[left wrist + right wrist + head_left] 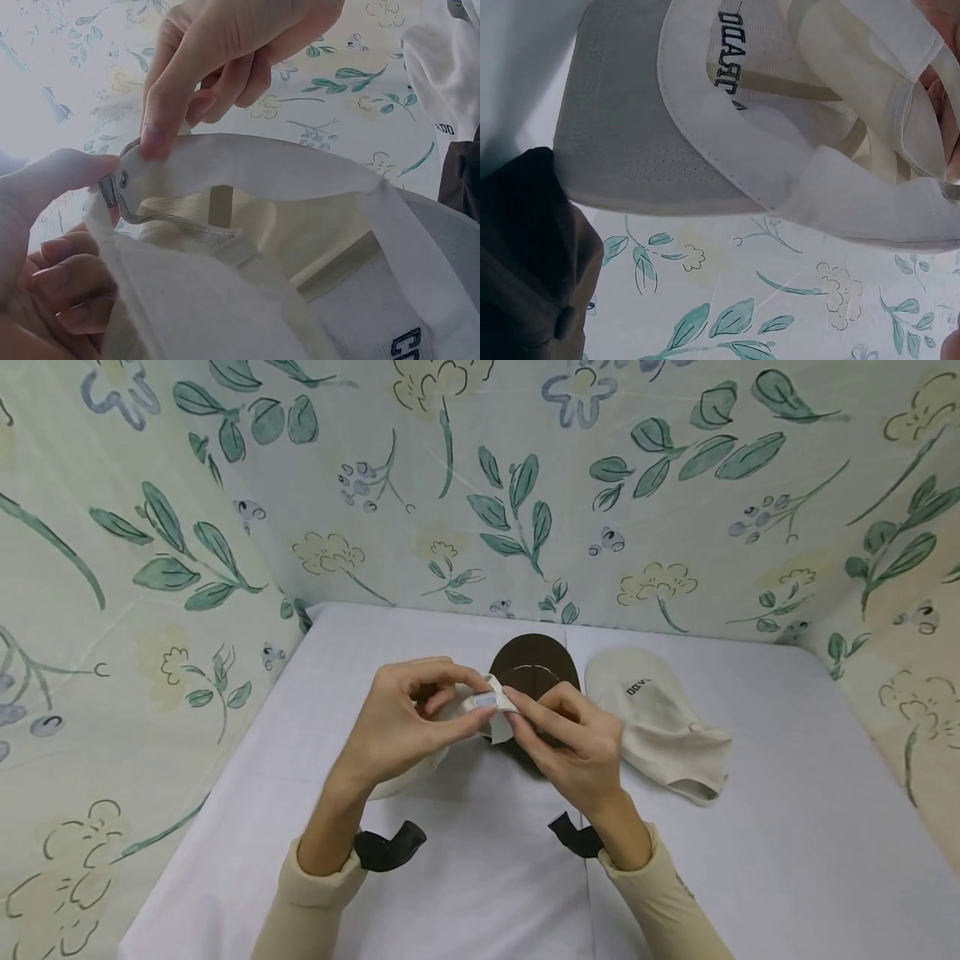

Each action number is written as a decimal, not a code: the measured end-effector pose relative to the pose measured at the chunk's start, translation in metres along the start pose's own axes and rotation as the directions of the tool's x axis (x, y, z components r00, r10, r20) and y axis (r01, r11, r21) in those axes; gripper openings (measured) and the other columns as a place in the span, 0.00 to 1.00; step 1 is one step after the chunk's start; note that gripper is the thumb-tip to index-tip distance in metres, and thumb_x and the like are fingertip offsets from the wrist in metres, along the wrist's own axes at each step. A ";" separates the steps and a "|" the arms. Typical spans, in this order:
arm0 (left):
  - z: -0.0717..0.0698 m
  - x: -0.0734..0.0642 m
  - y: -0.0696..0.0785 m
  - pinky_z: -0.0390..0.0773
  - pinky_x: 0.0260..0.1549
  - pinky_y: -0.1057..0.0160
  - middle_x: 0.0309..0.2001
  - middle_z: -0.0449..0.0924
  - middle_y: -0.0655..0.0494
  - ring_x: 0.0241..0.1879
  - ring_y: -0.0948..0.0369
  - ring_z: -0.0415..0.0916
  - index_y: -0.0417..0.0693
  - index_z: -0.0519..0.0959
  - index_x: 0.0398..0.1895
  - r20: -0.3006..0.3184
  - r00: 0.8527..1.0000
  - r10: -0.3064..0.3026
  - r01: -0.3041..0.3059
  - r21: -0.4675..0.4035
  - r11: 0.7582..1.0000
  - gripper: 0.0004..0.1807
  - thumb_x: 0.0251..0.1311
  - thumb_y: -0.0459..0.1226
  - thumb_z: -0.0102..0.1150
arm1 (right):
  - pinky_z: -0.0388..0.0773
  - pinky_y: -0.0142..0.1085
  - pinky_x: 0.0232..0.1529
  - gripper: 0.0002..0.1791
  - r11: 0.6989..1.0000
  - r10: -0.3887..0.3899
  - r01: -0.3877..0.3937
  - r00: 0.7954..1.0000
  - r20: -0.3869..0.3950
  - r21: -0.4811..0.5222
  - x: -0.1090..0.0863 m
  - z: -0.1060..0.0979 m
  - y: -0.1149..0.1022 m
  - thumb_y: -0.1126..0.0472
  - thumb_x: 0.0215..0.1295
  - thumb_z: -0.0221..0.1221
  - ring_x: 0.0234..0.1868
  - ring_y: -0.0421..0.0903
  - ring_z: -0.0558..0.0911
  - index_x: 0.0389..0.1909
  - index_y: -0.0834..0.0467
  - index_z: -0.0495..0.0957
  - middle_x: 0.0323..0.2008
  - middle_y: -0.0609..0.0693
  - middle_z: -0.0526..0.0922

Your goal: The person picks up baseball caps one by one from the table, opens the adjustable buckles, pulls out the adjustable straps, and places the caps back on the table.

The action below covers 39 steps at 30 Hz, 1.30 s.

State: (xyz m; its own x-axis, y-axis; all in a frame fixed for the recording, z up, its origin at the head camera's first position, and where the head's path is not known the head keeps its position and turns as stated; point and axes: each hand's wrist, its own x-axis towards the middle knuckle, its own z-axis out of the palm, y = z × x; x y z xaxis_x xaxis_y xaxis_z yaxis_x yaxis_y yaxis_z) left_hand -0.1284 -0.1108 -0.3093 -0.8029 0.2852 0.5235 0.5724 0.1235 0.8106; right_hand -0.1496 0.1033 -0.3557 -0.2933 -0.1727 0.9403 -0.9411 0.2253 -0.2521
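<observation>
A cream baseball cap (262, 165) is held between both hands, its inside turned up in the left wrist view. My left hand (405, 718) pinches the back strap by a small metal buckle (109, 191), thumb on one side and fingers curled below. From the other side, my right hand (577, 743) pinches the band near a metal eyelet (124, 178). In the head view the hands cover much of this cap, though a pale inner label (486, 700) shows between them. The right wrist view shows the cap's brim (615, 127) and backward-reading dark lettering (730, 56).
A dark brown cap (534, 652) lies just behind the hands on the white-covered table (810, 860). To its right rests another cream cap (660, 710) with dark lettering. Floral cloth (517, 510) hangs around the back and sides. Black wrist mounts (390, 847) sit on both wrists.
</observation>
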 end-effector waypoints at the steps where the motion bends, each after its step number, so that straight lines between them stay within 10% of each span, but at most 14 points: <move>1: 0.000 0.000 0.001 0.56 0.19 0.68 0.19 0.60 0.55 0.22 0.62 0.58 0.43 0.88 0.38 0.001 1.000 0.000 0.000 0.013 1.000 0.09 0.54 0.28 0.76 | 0.62 0.24 0.21 0.09 1.000 -0.008 0.008 1.000 0.001 -0.010 0.000 0.000 0.000 0.64 0.68 0.67 0.19 0.37 0.67 0.41 0.67 0.90 0.22 0.51 0.76; 9: 0.002 -0.002 0.004 0.57 0.20 0.68 0.17 0.59 0.59 0.19 0.65 0.57 0.44 0.90 0.38 0.028 0.999 0.037 -0.040 0.132 0.990 0.07 0.56 0.31 0.76 | 0.61 0.24 0.20 0.08 0.994 -0.060 0.062 0.998 0.023 -0.095 0.001 0.000 -0.001 0.64 0.69 0.66 0.18 0.36 0.67 0.39 0.65 0.91 0.21 0.49 0.75; 16: 0.005 0.000 0.005 0.53 0.18 0.69 0.16 0.55 0.57 0.17 0.65 0.50 0.43 0.89 0.37 0.006 0.988 -0.156 0.156 -0.008 0.988 0.03 0.60 0.30 0.73 | 0.61 0.25 0.22 0.11 0.992 -0.009 0.000 0.997 -0.072 -0.123 -0.001 0.003 -0.002 0.60 0.67 0.69 0.20 0.38 0.66 0.38 0.66 0.90 0.20 0.51 0.72; 23: 0.009 -0.001 0.006 0.56 0.18 0.69 0.17 0.55 0.55 0.17 0.64 0.51 0.43 0.88 0.38 -0.041 0.980 -0.196 0.193 -0.058 0.979 0.04 0.61 0.31 0.72 | 0.54 0.25 0.21 0.14 0.983 0.060 -0.093 0.978 -0.199 -0.159 -0.005 0.011 -0.004 0.56 0.64 0.71 0.19 0.40 0.61 0.37 0.66 0.90 0.19 0.51 0.68; 39: 0.013 0.001 0.003 0.55 0.15 0.69 0.17 0.57 0.56 0.18 0.64 0.55 0.40 0.89 0.41 -0.079 0.997 0.019 -0.022 -0.046 0.999 0.07 0.59 0.28 0.73 | 0.59 0.26 0.23 0.03 1.000 -0.013 0.017 0.940 -0.342 0.009 -0.009 0.022 0.000 0.71 0.57 0.73 0.18 0.41 0.64 0.28 0.69 0.90 0.14 0.53 0.68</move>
State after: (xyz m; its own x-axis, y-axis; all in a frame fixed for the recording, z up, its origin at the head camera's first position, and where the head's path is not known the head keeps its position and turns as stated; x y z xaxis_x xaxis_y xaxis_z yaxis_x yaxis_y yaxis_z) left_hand -0.1255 -0.0982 -0.3100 -0.8029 0.2110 0.5576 0.5818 0.0728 0.8101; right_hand -0.1508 0.0839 -0.3695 -0.2060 0.1622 0.9650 -0.9473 0.2140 -0.2382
